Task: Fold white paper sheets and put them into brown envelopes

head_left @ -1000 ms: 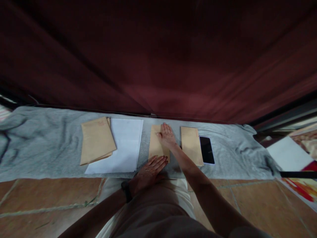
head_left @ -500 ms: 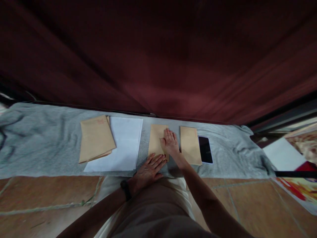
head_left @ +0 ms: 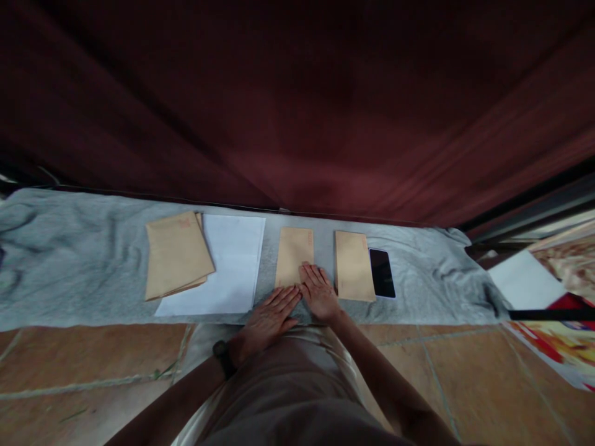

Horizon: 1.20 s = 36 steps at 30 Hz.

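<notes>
A brown paper envelope point(head_left: 295, 248) lies flat in front of me on a grey cloth, with small red print near its upper right corner. My left hand point(head_left: 272, 314) rests flat, fingers stretched out, with the fingertips on the envelope's lower edge. Beside it my right hand point(head_left: 320, 292) lies flat on the lower right part of the envelope, its fingers extended and nothing held. The lower edge is partly covered by both hands. Just right of my right hand is a second brown envelope pile point(head_left: 354, 266).
Further left, several brown envelopes point(head_left: 179, 254) lie fanned over white paper sheets point(head_left: 237, 266). A dark-screened phone point(head_left: 382, 274) touches the right pile. The grey cloth point(head_left: 93, 260) covers a narrow surface before a dark red curtain point(head_left: 297, 124). A white sheet point(head_left: 527, 280) lies far right.
My right hand has slid down the envelope toward me and now sits beside my left hand, uncovering the red print. My left hand has stayed near the lower edge.
</notes>
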Tool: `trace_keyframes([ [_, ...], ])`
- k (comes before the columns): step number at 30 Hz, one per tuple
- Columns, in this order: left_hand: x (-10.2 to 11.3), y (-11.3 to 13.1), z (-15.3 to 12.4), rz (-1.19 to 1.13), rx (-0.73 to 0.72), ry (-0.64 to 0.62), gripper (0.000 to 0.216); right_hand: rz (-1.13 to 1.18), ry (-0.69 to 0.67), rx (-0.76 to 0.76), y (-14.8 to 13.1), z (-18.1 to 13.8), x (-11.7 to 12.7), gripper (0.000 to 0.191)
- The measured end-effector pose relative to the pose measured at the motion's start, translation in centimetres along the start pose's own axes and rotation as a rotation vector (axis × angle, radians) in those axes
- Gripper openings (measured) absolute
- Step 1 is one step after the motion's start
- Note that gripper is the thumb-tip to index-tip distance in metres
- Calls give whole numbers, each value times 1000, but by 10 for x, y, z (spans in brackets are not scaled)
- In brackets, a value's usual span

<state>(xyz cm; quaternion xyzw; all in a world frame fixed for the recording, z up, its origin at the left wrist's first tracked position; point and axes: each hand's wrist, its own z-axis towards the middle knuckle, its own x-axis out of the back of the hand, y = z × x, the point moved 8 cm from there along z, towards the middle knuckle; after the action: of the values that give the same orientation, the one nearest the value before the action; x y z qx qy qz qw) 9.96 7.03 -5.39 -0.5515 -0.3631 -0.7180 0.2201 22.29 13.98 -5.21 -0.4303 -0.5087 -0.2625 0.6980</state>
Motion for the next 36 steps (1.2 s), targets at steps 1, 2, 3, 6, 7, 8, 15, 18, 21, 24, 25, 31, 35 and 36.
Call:
trace_keyframes([
  [1, 1, -1, -3, -5, 3, 9, 67, 11, -3, 13, -3, -6, 0, 54],
  [2, 2, -2, -5, -8, 7, 20, 66, 22, -6, 29, -6, -11, 1, 53],
  [3, 3, -2, -8, -6, 11, 30, 66, 33, -11, 47, -10, -17, 2, 53],
  [6, 8, -3, -16, 16, 29, 52, 64, 65, -27, 99, -21, -35, 4, 53],
  [7, 9, -4, -18, 23, 37, 54, 63, 77, -31, 114, -24, -41, 5, 53],
  [8, 10, -4, -20, 27, 44, 57, 63, 89, -31, 123, -26, -46, 6, 53],
  [15, 13, -9, -33, -10, 95, 84, 61, 223, 22, 119, -30, -66, 15, 52],
  [18, 12, -14, -36, -31, 118, 87, 57, 298, 109, 33, -20, -63, 20, 53],
  [21, 10, -16, -36, -68, 157, 99, 55, 319, 219, -183, 3, -57, 23, 51],
  [24, 12, -17, -33, -126, 226, 154, 54, 327, 188, -339, 19, -46, 15, 45],
  [25, 12, -19, -32, -153, 263, 180, 53, 335, 156, -373, 21, -42, 11, 42],
  [31, 16, -29, -29, -390, 440, 283, 54, 579, 209, -486, 32, -35, 2, 24],
  [35, 17, -33, -29, -535, 510, 313, 55, 758, 253, -501, 34, -35, -4, 20],
  [36, 17, -34, -29, -570, 524, 319, 54, 853, 253, -528, 34, -35, -8, 21],
])
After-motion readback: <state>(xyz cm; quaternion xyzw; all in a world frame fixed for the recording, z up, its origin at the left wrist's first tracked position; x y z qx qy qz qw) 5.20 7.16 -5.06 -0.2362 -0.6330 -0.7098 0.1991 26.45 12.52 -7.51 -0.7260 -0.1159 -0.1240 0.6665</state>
